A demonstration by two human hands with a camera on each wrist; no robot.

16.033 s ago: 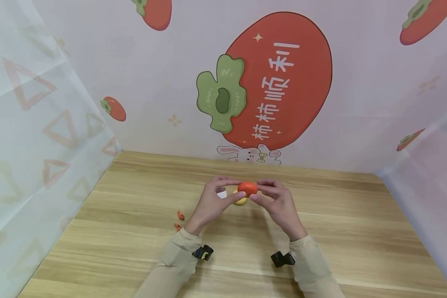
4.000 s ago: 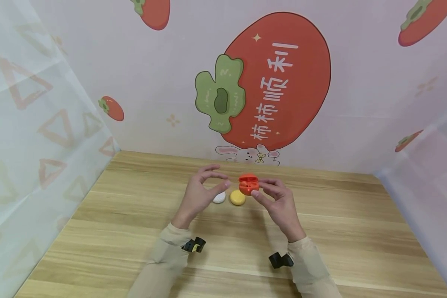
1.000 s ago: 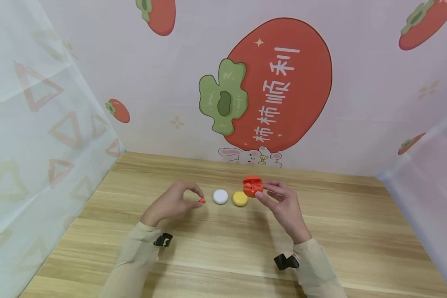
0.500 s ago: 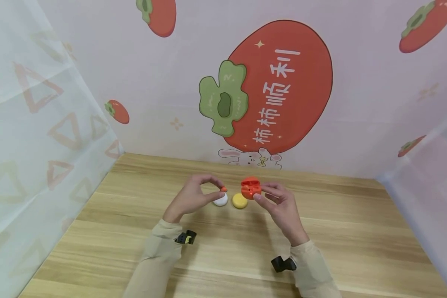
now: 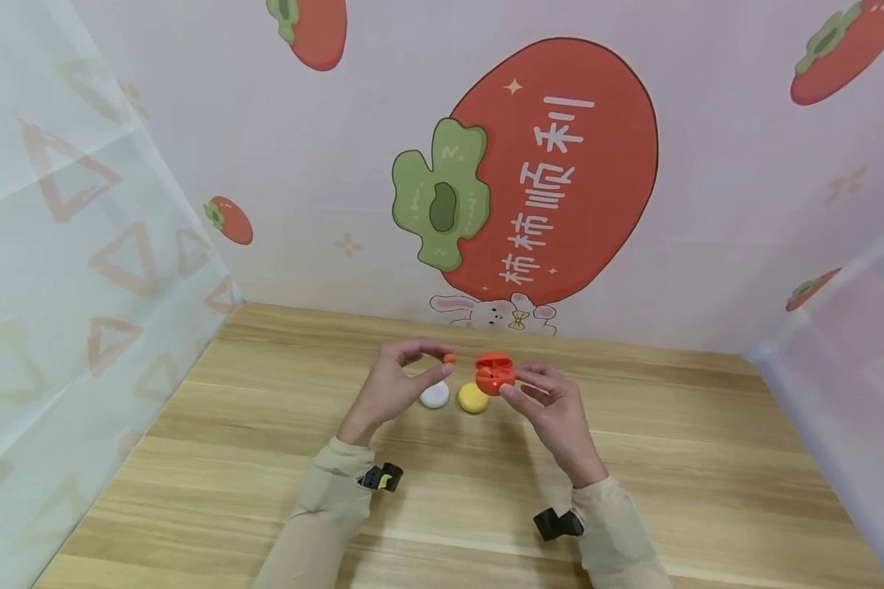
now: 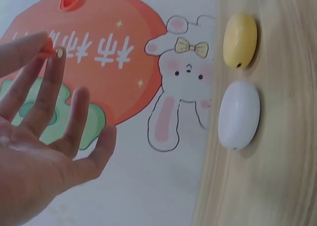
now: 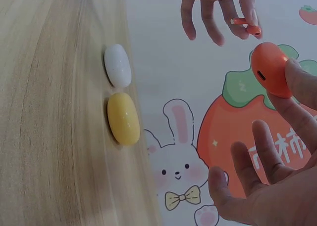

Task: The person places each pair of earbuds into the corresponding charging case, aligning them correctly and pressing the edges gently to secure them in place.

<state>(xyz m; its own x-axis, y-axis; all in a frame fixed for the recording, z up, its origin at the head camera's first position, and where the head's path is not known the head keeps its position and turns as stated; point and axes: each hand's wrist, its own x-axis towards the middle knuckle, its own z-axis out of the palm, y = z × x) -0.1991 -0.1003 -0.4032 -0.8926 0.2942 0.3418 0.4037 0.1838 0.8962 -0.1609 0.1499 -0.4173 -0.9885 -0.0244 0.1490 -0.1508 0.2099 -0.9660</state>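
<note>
My left hand (image 5: 386, 391) pinches a small orange earbud (image 5: 449, 358) between thumb and fingertip. Its stem with a metallic tip (image 6: 59, 53) shows in the left wrist view. In my right hand (image 5: 560, 409) is a round orange earbud charging case (image 5: 496, 387), lid up, gripped at its right side by thumb and fingers. An orange earbud (image 5: 484, 372) seems to sit in the case's left slot. The pinched earbud is just left of the case, apart from it. From the right wrist only the outer shell with a dark port (image 7: 261, 75) shows.
A white rounded case (image 5: 435, 396) and a yellow one (image 5: 474, 398) lie side by side on the wooden table (image 5: 457, 491), below the hands. Behind stands a printed backdrop (image 5: 302, 270), with fabric side walls (image 5: 59, 286) left and right.
Both hands held the closed case while two earbuds lay at left. Later the lid was up; the left hand took an earbud low at left, then raised it rightward beside the case.
</note>
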